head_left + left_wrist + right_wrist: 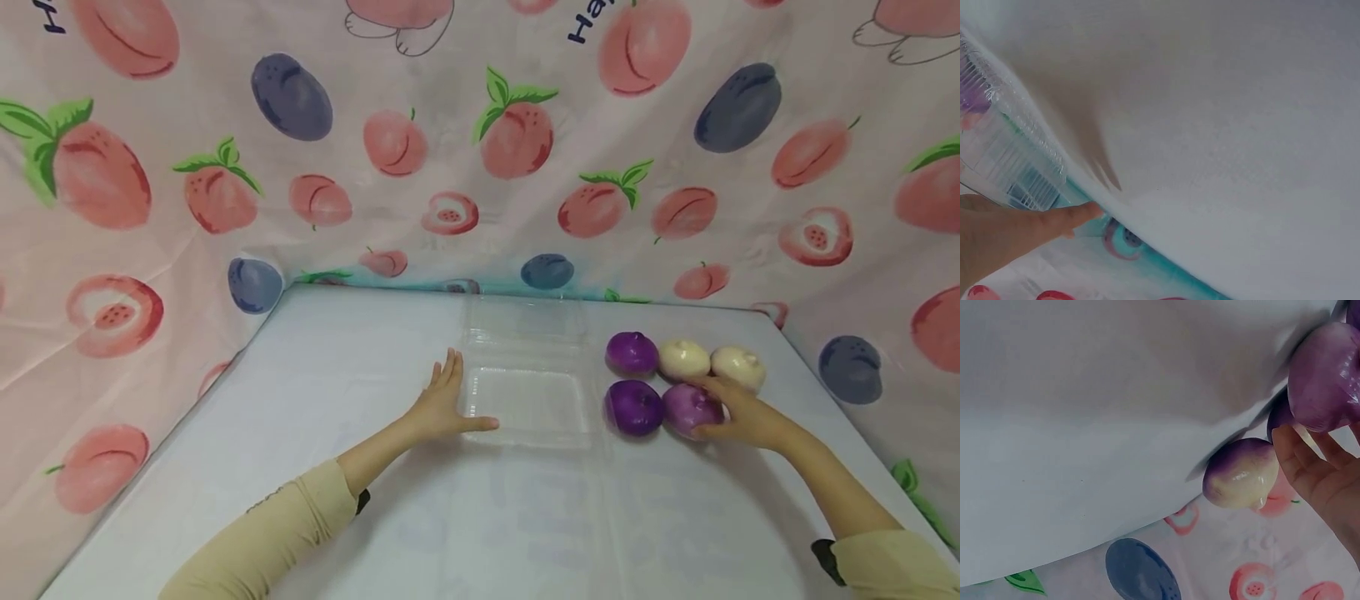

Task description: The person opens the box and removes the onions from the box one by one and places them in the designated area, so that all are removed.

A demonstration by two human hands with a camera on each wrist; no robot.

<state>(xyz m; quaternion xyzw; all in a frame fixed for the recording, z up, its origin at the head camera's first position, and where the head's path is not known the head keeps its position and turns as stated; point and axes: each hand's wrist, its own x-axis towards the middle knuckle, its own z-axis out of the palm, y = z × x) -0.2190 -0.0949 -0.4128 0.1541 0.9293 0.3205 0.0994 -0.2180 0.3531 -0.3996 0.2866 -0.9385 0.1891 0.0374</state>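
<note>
My right hand (738,414) grips a light purple onion (686,408), thumb at the near side and fingers over the far side. In the right wrist view the same onion (1325,378) shows glossy above the fingers. Left of it sits a dark purple onion (633,408). Behind are another purple onion (632,352) and two cream ones (683,359), the rightmost (738,368) partly behind my fingers. My left hand (441,408) spreads at the left side of a clear plastic box (528,404), thumb along its near left corner, fingers straight.
The box's clear lid (525,321) lies folded back toward the wall. A white cover lies over the table (360,508). A fruit-print cloth (450,125) hangs behind and along both sides of the table.
</note>
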